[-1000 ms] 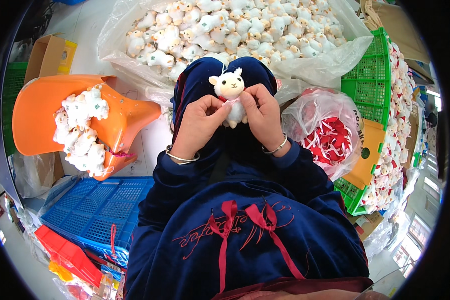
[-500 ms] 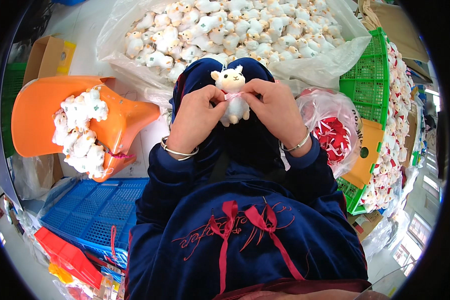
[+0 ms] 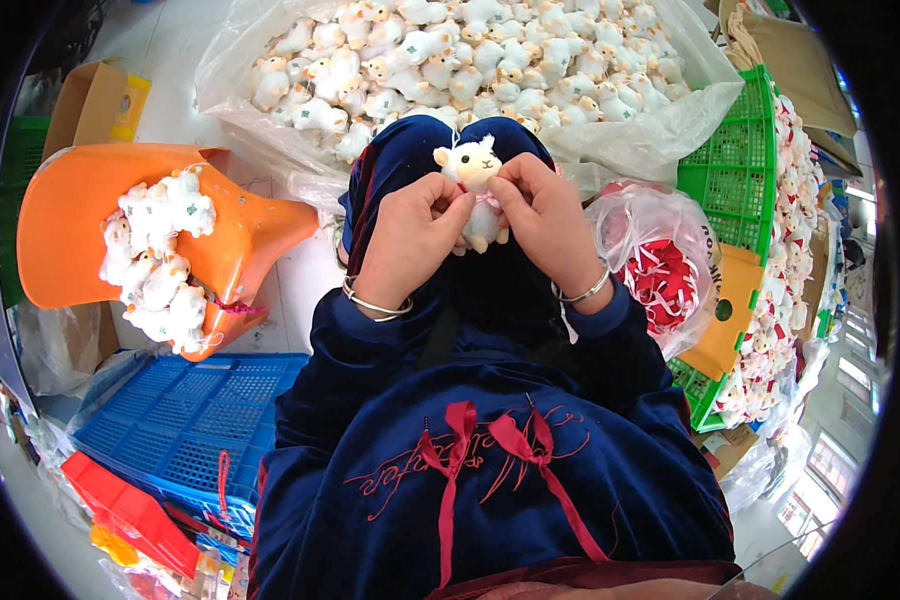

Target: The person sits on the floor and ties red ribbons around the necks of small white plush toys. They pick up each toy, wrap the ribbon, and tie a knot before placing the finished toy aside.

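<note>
A small white plush lamb with a grey-white belly is held upright over my lap, its face turned a little to the right. Around its neck runs a pink ribbon. My left hand is closed at the lamb's left side, thumb and finger pinched by its neck. From the other side my right hand pinches at the neck beside the ribbon. The fingers hide part of the ribbon, so I cannot tell how much of it each hand grips.
Ahead lies a big clear plastic bag heaped with plush lambs. An orange stool at left bears several more. At right are a bag of red pieces with white ribbons and a green crate. A blue crate sits at lower left.
The lamb has shifted slightly right and turned its face rightward. My left hand has moved right and in closer to its neck; my right hand stays near the ribbon.
</note>
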A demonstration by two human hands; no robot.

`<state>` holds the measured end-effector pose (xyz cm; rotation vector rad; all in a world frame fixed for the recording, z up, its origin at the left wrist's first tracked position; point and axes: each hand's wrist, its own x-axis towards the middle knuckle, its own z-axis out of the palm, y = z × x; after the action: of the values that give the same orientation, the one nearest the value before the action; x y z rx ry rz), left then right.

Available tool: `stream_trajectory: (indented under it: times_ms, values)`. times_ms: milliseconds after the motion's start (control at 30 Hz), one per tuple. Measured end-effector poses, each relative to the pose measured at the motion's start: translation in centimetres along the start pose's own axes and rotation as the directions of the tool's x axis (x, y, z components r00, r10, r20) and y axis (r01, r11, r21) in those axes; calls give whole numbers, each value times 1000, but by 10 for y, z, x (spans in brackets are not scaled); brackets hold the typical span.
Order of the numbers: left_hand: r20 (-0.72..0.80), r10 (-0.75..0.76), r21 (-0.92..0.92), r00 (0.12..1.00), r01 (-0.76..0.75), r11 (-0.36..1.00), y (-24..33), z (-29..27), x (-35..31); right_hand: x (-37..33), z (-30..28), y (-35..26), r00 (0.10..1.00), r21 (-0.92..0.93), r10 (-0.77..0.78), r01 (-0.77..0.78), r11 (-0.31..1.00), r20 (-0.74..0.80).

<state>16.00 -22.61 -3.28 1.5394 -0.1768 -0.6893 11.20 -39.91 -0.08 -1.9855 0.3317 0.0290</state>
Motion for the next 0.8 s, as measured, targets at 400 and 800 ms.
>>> stream_trajectory:
  times_ms: [400,800]
  values:
    - [-74,36,-133,997,-46,990,-35,5,-9,-18,23,28,999,229,-3,14,973,-50]
    - [-186,43,183,982,-9,983,-20,13,-3,-17,34,35,963,-44,-220,216,976,-159]
